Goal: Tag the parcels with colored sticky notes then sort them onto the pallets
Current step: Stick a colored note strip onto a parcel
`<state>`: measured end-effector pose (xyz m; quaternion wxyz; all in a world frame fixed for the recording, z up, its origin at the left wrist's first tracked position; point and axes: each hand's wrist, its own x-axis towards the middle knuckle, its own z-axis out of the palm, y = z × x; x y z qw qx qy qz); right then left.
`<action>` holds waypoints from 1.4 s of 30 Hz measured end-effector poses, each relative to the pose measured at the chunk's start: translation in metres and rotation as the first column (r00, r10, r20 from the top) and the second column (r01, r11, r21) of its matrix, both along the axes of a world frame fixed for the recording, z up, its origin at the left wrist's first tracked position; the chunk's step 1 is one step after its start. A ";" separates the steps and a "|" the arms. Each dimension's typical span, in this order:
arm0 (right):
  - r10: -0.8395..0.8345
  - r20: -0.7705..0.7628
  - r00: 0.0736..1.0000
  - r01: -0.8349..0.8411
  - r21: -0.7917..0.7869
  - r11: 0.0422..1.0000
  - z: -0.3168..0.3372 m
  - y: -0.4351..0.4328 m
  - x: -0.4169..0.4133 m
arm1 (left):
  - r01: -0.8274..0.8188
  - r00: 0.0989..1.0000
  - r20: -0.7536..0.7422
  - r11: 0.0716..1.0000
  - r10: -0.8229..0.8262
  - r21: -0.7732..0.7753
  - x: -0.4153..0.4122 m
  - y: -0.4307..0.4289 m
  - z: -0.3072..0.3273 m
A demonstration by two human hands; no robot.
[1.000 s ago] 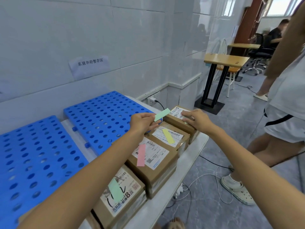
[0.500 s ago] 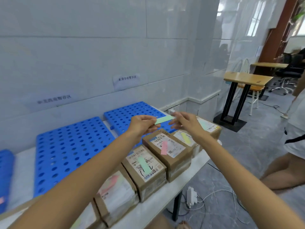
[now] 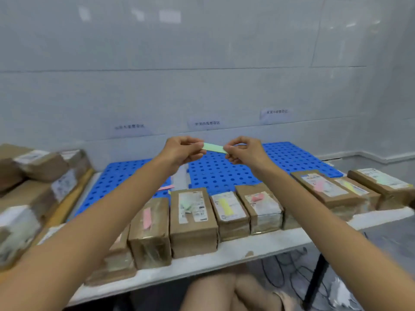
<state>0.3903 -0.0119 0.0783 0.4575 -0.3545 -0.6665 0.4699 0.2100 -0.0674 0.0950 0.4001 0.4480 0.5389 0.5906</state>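
Observation:
A green sticky note (image 3: 214, 148) is held in the air between both hands, above the blue pallets (image 3: 221, 172). My left hand (image 3: 183, 151) pinches its left end and my right hand (image 3: 243, 151) pinches its right end. A row of brown parcels lines the white table's front edge (image 3: 224, 254). They carry notes: a pink-tagged parcel (image 3: 149, 230), a green-tagged parcel (image 3: 192, 218), a yellow-tagged parcel (image 3: 228, 212), another pink-tagged parcel (image 3: 261, 207). Further right lie three more tagged parcels (image 3: 325, 187).
A heap of parcels (image 3: 33, 176) fills the left end of the table. A loose pink note (image 3: 166, 187) lies on the left pallet (image 3: 121, 178). Three paper labels (image 3: 207, 123) hang on the tiled wall. Cables (image 3: 292, 272) lie on the floor under the table.
The view has swung left, bringing the whole parcel row and the left heap into sight. My right hand has closed on the note's free end; both hands now hold it.

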 end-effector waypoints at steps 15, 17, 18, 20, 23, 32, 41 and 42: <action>0.169 0.366 0.915 -0.111 -0.175 0.978 -0.065 0.014 -0.212 | -0.347 0.937 -0.070 0.891 0.342 -0.293 -0.190 -0.033 -0.095; 0.172 0.436 0.883 -0.106 -0.171 0.979 -0.082 0.027 -0.233 | -0.360 0.933 -0.125 0.864 0.338 -0.351 -0.206 -0.021 -0.110; 0.180 0.467 0.866 -0.106 -0.181 0.978 -0.092 0.034 -0.242 | -0.365 0.931 -0.162 0.851 0.327 -0.378 -0.212 -0.015 -0.116; 0.206 0.531 0.822 -0.119 -0.194 0.974 -0.108 0.046 -0.259 | -0.376 0.925 -0.229 0.826 0.304 -0.421 -0.223 -0.006 -0.127; 0.246 0.630 0.736 -0.172 -0.178 0.969 -0.121 0.053 -0.273 | -0.401 0.911 -0.288 0.796 0.295 -0.452 -0.232 0.001 -0.138; 0.244 0.615 0.750 -0.290 -0.025 0.957 -0.093 0.018 -0.297 | -0.495 0.809 -0.477 0.835 0.343 -0.240 -0.248 -0.039 -0.119; 0.692 0.150 0.706 -0.587 -0.422 0.691 -0.065 -0.127 -0.381 | -0.828 0.198 -0.825 0.541 0.529 0.149 -0.304 -0.199 -0.083; 0.714 0.159 0.682 -0.594 -0.450 0.667 -0.069 -0.143 -0.390 | -0.847 0.163 -0.879 0.520 0.448 0.109 -0.314 -0.217 -0.091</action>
